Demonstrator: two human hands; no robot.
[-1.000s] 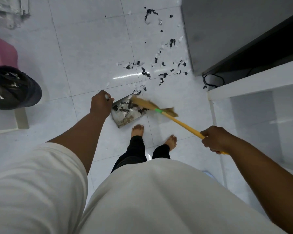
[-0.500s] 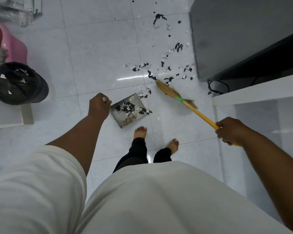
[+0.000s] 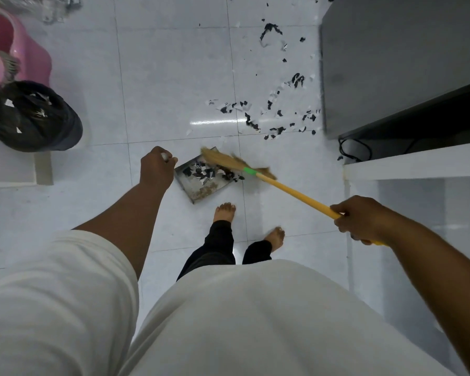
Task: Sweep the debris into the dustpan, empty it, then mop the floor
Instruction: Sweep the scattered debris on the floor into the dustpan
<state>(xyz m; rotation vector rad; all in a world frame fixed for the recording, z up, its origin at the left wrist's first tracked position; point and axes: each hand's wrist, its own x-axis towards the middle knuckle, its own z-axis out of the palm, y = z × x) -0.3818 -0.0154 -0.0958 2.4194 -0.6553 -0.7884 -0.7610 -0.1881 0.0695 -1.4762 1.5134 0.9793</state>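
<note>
A metal dustpan (image 3: 198, 187) lies on the white tiled floor just ahead of my bare feet, with black and white scraps in it. My left hand (image 3: 156, 169) grips its white handle at the pan's left. My right hand (image 3: 360, 219) grips the yellow stick of a broom (image 3: 282, 187), whose straw head (image 3: 223, 161) lies blurred across the pan's far edge. More debris (image 3: 272, 115), black and white paper bits, is scattered on the tiles beyond the pan, up toward the grey cabinet.
A bin lined with a black bag (image 3: 30, 115) stands at the left, a pink mop bucket (image 3: 14, 50) behind it. A grey cabinet (image 3: 391, 63) and a white shelf unit (image 3: 418, 169) close the right side, with a black cable (image 3: 356, 150) on the floor.
The broom head swung out to the debris beyond the pan, then came back onto the pan's far edge. My left hand kept its hold on the dustpan handle.
</note>
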